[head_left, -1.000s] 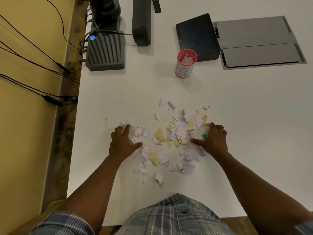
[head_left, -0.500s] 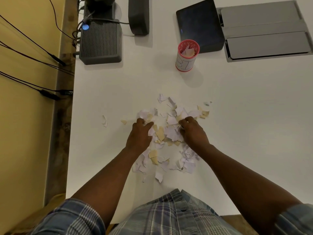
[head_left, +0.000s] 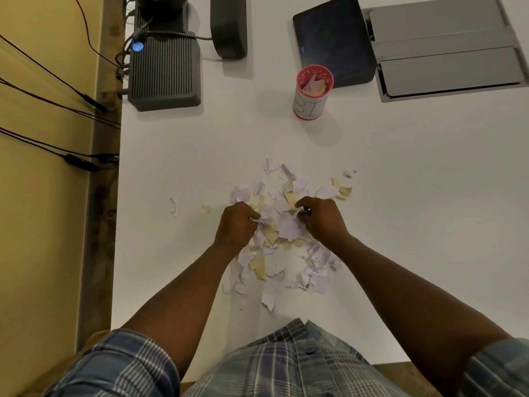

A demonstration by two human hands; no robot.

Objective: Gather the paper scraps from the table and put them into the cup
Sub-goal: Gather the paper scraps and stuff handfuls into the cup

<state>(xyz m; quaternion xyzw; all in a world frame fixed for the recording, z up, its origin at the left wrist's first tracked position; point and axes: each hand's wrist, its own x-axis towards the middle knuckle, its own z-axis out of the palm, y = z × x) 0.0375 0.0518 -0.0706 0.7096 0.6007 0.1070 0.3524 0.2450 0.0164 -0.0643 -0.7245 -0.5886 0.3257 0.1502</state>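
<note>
A heap of white and tan paper scraps (head_left: 282, 224) lies on the white table (head_left: 415, 196) in front of me. My left hand (head_left: 236, 224) presses into the heap's left side with its fingers curled around scraps. On the right side my right hand (head_left: 322, 220) is curled the same way, pinching scraps. Beyond the heap stands a red-rimmed cup (head_left: 312, 91) with a white label and some scraps inside. Two stray scraps (head_left: 174, 207) lie apart at the left.
A grey ribbed box with a blue light (head_left: 164, 71) and a dark stand (head_left: 229, 25) sit at the back left. A black tablet (head_left: 333, 41) and a grey floor-box lid (head_left: 446, 53) lie behind the cup. Cables hang off the table's left edge.
Both hands swept inward from the heap's outer sides, pushing scraps together, and now their fingers curl around scraps at its middle. The view has shifted slightly toward the table's back.
</note>
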